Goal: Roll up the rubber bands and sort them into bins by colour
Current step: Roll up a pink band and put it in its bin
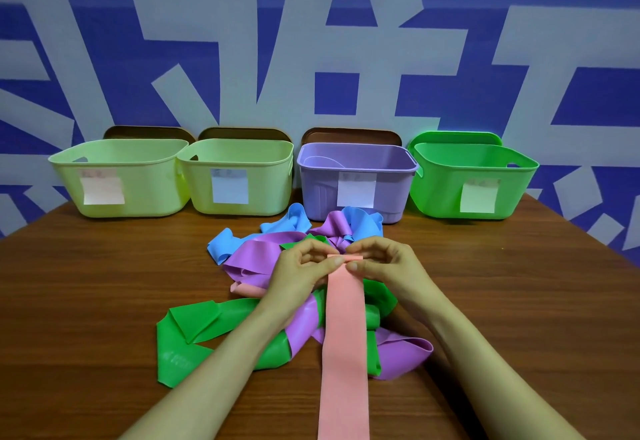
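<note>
Both hands [346, 264] pinch the flat, smooth pink band's [344, 335] end.

Both forearms are extended forward, converging. The left hand [301, 268] and right hand [388, 263] are set side by side, fingers curled; the far end of the pink band [344, 328] is pinched by both.

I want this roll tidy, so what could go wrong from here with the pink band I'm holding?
1. The pink band lies over the green band and purple band; rolling may drag them in.
2. The left hand and right hand pinch only a small first fold, which could spring open.
3. The left pale bin and second pale bin look alike; a mix-up is likely.
</note>
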Demonstrator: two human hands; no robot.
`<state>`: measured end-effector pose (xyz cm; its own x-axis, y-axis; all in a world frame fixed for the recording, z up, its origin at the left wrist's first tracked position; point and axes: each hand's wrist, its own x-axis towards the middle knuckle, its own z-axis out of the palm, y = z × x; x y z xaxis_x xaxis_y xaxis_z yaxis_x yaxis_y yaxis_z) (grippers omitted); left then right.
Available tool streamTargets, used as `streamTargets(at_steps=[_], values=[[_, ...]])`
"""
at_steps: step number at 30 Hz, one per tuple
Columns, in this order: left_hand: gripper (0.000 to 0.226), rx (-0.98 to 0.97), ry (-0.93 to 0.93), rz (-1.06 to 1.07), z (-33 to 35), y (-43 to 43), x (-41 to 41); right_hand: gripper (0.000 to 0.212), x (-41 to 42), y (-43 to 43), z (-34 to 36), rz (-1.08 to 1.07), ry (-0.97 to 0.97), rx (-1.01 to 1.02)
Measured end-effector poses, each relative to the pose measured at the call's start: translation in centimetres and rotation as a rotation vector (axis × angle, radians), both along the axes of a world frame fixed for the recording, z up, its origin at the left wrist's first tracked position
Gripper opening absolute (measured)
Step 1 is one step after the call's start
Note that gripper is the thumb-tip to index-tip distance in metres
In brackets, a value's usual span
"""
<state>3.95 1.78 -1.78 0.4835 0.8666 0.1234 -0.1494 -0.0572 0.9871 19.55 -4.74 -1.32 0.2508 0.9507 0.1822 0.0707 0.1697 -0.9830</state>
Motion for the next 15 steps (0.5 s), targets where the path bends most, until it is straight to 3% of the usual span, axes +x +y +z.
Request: streamTargets(at_steps=[6, 11, 15], values=[[0.015, 0.009, -0.025, -0.009, 0.15, -0.08, -0.14, 0.015, -0.28, -0.07, 0.07, 0.039, 0.002, -0.080], [0.021, -0.090, -0.053, -0.051, -0.12, -0.10, 0.04, 0.008, -0.15, -0.03, 0.02, 0.023, -0.007, -0.033], [0.027, -0.080, 0.027, -0.068, -0.32, 0.03, 0.08, 0.006, -0.01, 0.00, 0.10, -0.034, -0.016, 0.011]])
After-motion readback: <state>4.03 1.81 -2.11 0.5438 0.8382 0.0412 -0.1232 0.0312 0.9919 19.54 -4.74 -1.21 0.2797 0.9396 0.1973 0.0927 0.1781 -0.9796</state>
